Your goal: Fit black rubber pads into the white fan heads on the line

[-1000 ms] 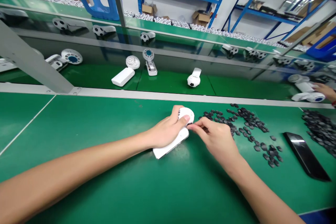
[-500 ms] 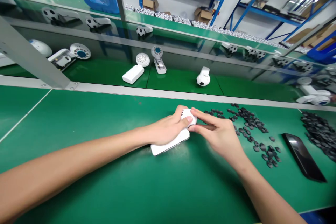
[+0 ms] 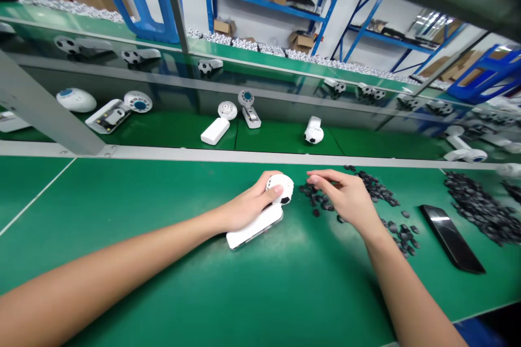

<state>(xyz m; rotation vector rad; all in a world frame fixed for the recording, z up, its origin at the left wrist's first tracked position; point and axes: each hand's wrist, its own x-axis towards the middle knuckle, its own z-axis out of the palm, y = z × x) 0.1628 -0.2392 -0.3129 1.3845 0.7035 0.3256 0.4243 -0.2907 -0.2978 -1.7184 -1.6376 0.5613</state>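
My left hand (image 3: pixel 250 206) is closed around a white device (image 3: pixel 256 226) with a flat oblong body and a round, football-patterned head (image 3: pixel 286 188). A black patch shows on the head's lower right side, and my thumb lies across the head. The device rests low over the green bench, partly hidden by my palm. To its right, apart from it, my right hand (image 3: pixel 345 195) has thumb and forefinger pinched together. Whatever they hold is too small to make out. Small black pieces (image 3: pixel 323 201) lie beneath and beside that hand.
A bigger heap of black pieces (image 3: pixel 480 206) and a black phone (image 3: pixel 451 238) lie to the right. Behind the bench's metal edge (image 3: pixel 203 155), several white devices, including one open unit (image 3: pixel 108 116), stand on a lower green surface. A grey post (image 3: pixel 49 103) rises at left.
My right hand has come off the device's head and moved right, over the black pieces. My left hand keeps its hold on the device. The view has shifted slightly.
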